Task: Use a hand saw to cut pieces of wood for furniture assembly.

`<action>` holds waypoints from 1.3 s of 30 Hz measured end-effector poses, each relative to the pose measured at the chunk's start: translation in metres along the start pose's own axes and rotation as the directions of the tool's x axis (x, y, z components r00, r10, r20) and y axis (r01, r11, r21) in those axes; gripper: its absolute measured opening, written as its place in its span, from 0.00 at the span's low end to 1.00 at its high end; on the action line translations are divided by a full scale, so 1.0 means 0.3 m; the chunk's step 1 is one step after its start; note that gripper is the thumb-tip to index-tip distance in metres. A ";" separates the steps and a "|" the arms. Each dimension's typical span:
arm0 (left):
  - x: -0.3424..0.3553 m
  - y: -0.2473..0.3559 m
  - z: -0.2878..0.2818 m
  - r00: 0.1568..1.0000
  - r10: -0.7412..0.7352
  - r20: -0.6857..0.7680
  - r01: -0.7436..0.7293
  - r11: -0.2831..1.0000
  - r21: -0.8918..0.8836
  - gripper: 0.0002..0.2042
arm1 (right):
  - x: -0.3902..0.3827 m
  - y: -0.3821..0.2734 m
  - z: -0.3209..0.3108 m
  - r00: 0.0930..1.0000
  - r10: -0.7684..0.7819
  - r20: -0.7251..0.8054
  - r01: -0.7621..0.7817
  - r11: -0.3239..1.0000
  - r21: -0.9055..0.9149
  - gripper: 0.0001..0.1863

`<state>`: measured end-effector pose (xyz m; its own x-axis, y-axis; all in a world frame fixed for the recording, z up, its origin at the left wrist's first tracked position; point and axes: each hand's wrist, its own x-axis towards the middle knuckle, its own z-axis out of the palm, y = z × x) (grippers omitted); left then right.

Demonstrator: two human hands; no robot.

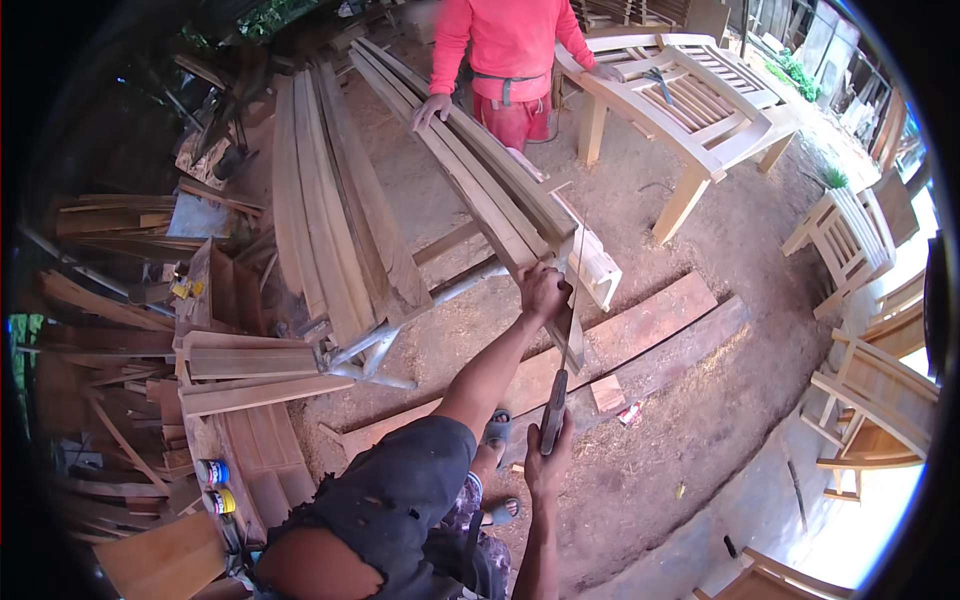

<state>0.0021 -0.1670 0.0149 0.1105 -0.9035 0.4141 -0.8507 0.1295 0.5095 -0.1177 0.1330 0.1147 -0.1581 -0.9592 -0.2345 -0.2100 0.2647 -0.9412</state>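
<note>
My right hand (pixel 546 462) is wrapped round the dark handle of a handsaw (pixel 554 408). Its thin blade points away from me and runs close beside the end of a long wooden board (pixel 497 228). On that board's near end, my left hand (pixel 545 292) is closed, with its fingers partly hidden. The board lies on a metal trestle (pixel 455 285) alongside other planks (pixel 528 188). Whether the saw's teeth touch the wood cannot be made out.
A person in a pink-red shirt (pixel 510 40) rests one hand on the boards and another on a slatted wooden frame (pixel 680 90). More planks (pixel 325 200) lie to the left. Flat timbers (pixel 640 325) lie on the ground, and paint cans (pixel 212 472) stand at lower left.
</note>
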 end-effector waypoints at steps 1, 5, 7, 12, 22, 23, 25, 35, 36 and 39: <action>0.003 0.009 0.001 1.000 0.011 -0.012 -0.011 0.999 -0.030 0.07 | 0.006 -0.039 -0.016 1.000 0.000 0.001 0.000 1.000 -0.001 0.31; 0.012 0.020 0.017 0.999 0.029 -0.017 -0.029 1.000 -0.002 0.06 | -0.003 -0.092 -0.059 0.998 -0.057 0.001 0.056 0.988 0.142 0.31; 0.005 0.020 0.018 1.000 0.022 -0.014 -0.022 1.000 0.012 0.06 | -0.029 -0.077 -0.074 0.999 -0.003 0.044 0.002 0.999 0.032 0.30; 0.015 -0.046 0.003 1.000 -0.019 -0.007 0.020 0.998 0.059 0.08 | -0.345 -0.039 -0.088 0.995 0.096 0.026 -0.097 0.995 0.010 0.31; 0.019 0.038 0.063 0.993 0.112 -0.041 -0.111 0.993 0.032 0.11 | -0.385 0.108 -0.114 0.998 0.013 -0.057 -0.017 0.997 -0.071 0.33; 0.020 0.059 0.085 0.994 0.098 0.049 -0.099 0.995 0.016 0.06 | -0.247 0.086 -0.091 0.996 -0.026 -0.087 0.024 0.999 -0.022 0.32; 0.032 -0.037 0.096 0.990 0.140 -0.030 -0.137 0.987 0.090 0.07 | 0.006 -0.025 -0.040 0.995 -0.069 -0.066 0.061 0.991 -0.116 0.30; -0.001 -0.044 0.079 0.992 -0.016 0.123 0.007 0.997 0.079 0.12 | 0.133 -0.088 -0.004 0.993 -0.089 -0.079 0.082 0.992 -0.094 0.30; 0.037 -0.132 0.087 0.994 0.009 0.107 -0.021 0.994 0.107 0.12 | 0.102 -0.112 0.015 0.997 -0.052 -0.061 0.047 0.996 -0.073 0.30; 0.043 -0.011 0.066 0.997 0.072 0.021 -0.073 0.994 0.084 0.07 | -0.112 -0.010 -0.016 0.990 0.007 -0.144 -0.009 1.000 -0.012 0.29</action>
<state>-0.0038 -0.1871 0.0036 0.0385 -0.9003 0.4336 -0.8968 0.1603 0.4124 -0.1163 0.1649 0.1265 -0.2969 -0.9329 -0.2038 -0.2199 0.2745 -0.9361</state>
